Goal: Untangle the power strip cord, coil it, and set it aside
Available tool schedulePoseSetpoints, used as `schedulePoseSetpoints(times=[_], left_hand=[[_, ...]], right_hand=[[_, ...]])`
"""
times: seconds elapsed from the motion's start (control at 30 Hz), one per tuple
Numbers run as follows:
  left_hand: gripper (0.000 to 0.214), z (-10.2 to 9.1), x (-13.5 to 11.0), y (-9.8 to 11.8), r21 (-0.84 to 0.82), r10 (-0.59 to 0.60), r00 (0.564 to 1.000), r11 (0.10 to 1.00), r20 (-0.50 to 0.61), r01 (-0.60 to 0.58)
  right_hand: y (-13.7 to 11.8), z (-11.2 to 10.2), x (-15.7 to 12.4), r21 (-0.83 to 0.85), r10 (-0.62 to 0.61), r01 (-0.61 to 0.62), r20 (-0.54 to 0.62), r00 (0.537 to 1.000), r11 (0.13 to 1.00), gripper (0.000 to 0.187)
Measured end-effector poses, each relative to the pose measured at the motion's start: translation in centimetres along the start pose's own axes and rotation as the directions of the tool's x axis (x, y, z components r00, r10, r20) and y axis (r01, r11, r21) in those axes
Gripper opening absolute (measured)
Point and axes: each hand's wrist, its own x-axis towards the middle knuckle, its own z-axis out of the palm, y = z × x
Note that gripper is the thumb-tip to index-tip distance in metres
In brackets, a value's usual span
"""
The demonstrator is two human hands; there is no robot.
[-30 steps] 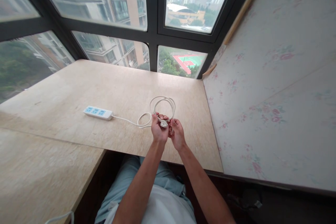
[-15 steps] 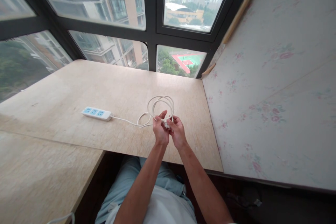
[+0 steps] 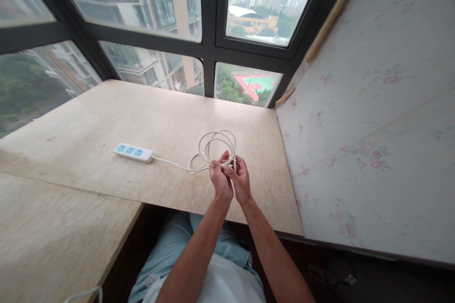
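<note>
A white power strip (image 3: 134,152) with blue socket faces lies on the stone-look ledge. From its right end a white power cord (image 3: 170,162) runs across to my hands and rises there in several loose loops. My left hand (image 3: 221,180) is closed on the gathered cord at the bottom of the loops. Close against it, my right hand (image 3: 241,177) also grips the cord, thumb and fingers pinched together. The plug end is mostly hidden between my fingers.
Dark-framed windows (image 3: 209,19) stand behind the ledge (image 3: 170,113). A flower-patterned wall (image 3: 373,128) borders it on the right. A lower-left counter (image 3: 53,232) has a white cable (image 3: 85,293) at its front edge. My legs (image 3: 170,246) are below the ledge's edge.
My fingers have shifted around the cord, and the white plug part seen between them earlier is now mostly covered. The view has moved slightly; the power strip stays in place.
</note>
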Motion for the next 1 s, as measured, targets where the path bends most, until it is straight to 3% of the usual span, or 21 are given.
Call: schedulePoseSetpoints(times=[0.2,0.4,0.53,0.67,0.8,0.9,1.0], left_hand=[[0.04,0.0,-0.2,-0.5,-0.04,-0.028,0.999,0.999,-0.018,0.027],[0.029,0.1,-1.0,-0.9,-0.03,-0.071,0.997,0.997,-0.013,0.07],[0.02,-0.2,-1.3,-0.2,-0.006,-0.126,0.987,0.992,0.096,0.127],[0.023,-1.5,-0.8,2.3,0.065,-0.268,0.941,0.963,0.206,0.26],[0.032,-3.5,0.9,5.9,0.124,-0.339,0.918,0.94,0.205,0.319],[0.037,-4.6,2.5,8.3,0.245,-0.34,0.916,0.926,0.212,0.287],[0.046,-4.4,3.8,9.6,0.477,-0.285,0.93,0.867,0.233,0.146]], right_hand=[[0.8,0.2,0.0,-0.012,-0.052,0.051,-0.062,0.997,0.999,0.043],[0.1,0.2,0.8,-0.079,-0.057,0.035,-0.291,0.955,0.996,0.03],[-0.5,-0.7,1.5,-0.053,0.006,-0.026,-0.349,0.937,0.998,0.03],[-1.9,-2.3,2.4,-0.115,0.041,-0.069,-0.225,0.973,0.991,0.033],[-4.3,-3.8,3.6,-0.244,0.197,-0.184,0.031,0.98,0.952,0.033],[-6.0,-4.6,4.7,-0.408,0.348,-0.237,0.224,0.91,0.882,0.032],[-7.2,-4.7,5.6,-0.552,0.499,-0.235,0.395,0.771,0.8,0.031]])
